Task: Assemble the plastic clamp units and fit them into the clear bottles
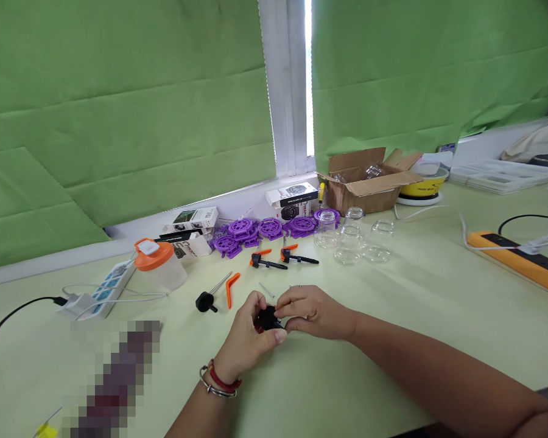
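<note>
My left hand is wrapped round a small black round plastic part, its thumb along the near side. The fingers of my right hand are closed in a pinch at the right side of the same part, which they partly hide. A little orange shows under it by my left palm. Just beyond my hands lies a thin metal screw or pin. To the left are a black round piece with a metal rod and a bent orange handle. Two black-and-orange assemblies lie farther back.
Several purple round plastic frames and clear glass jars stand toward the window, beside printed boxes and an open cardboard box. An orange-lidded cup and white power strip are left; an orange power strip is right.
</note>
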Action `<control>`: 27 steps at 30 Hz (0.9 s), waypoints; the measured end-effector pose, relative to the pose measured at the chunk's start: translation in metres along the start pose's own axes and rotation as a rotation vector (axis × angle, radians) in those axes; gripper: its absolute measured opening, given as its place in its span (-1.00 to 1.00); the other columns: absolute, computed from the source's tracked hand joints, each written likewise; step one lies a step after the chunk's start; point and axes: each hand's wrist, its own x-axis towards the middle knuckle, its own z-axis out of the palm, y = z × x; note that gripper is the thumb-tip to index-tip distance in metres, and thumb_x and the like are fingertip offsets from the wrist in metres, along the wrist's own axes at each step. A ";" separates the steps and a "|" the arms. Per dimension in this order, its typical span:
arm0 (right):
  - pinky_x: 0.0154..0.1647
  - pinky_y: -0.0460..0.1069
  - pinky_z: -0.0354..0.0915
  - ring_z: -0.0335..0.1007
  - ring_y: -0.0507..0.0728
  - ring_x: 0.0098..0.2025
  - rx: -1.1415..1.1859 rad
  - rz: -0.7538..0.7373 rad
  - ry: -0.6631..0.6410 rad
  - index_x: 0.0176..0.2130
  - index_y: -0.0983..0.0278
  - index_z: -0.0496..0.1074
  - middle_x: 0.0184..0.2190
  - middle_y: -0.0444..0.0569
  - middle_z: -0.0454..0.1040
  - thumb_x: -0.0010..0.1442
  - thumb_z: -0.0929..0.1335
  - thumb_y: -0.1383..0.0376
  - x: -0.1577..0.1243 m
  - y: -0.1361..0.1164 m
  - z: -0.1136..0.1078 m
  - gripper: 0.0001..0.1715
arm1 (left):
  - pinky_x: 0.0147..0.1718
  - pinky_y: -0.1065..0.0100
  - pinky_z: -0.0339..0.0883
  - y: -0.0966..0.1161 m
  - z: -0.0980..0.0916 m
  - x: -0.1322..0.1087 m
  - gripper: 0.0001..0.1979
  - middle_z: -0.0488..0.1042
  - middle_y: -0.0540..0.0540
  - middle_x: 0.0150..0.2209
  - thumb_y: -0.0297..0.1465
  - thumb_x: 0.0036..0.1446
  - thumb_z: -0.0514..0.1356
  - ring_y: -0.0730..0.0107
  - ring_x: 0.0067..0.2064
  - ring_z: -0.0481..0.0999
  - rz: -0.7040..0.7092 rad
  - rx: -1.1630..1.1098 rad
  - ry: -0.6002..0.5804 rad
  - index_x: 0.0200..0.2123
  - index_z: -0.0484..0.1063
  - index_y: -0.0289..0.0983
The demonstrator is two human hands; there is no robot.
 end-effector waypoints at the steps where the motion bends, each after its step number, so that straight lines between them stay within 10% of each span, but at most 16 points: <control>1: -0.21 -0.07 0.36 0.44 0.05 -0.25 0.012 0.025 0.006 -0.26 0.28 0.52 -0.25 0.04 0.52 0.19 0.35 0.22 0.000 0.000 0.000 -0.80 | -0.44 0.41 0.05 -0.001 0.000 0.001 -0.53 0.17 0.07 -0.42 -0.14 -0.14 0.25 0.47 -0.40 0.11 0.000 0.009 0.017 -0.35 0.01 -0.19; 13: -0.19 -0.02 0.32 0.39 0.09 -0.20 -0.048 0.282 -0.121 0.02 0.23 0.36 -0.11 0.02 0.45 0.15 0.35 0.27 -0.001 0.001 0.001 -0.59 | -0.49 0.41 0.06 -0.011 -0.005 0.012 -0.52 0.16 0.10 -0.43 -0.16 -0.18 0.28 0.50 -0.48 0.10 -0.005 0.402 0.349 -0.36 0.03 -0.18; 27: -0.14 0.06 0.12 0.34 0.15 -0.20 -0.226 0.410 -0.263 -0.03 0.24 0.33 -0.24 0.00 0.45 0.13 0.32 0.36 0.006 -0.007 -0.003 -0.63 | -0.52 0.38 0.08 -0.021 -0.004 0.017 -0.45 0.18 0.10 -0.48 -0.01 -0.22 0.26 0.45 -0.49 0.16 -0.025 0.658 0.397 -0.35 0.03 -0.17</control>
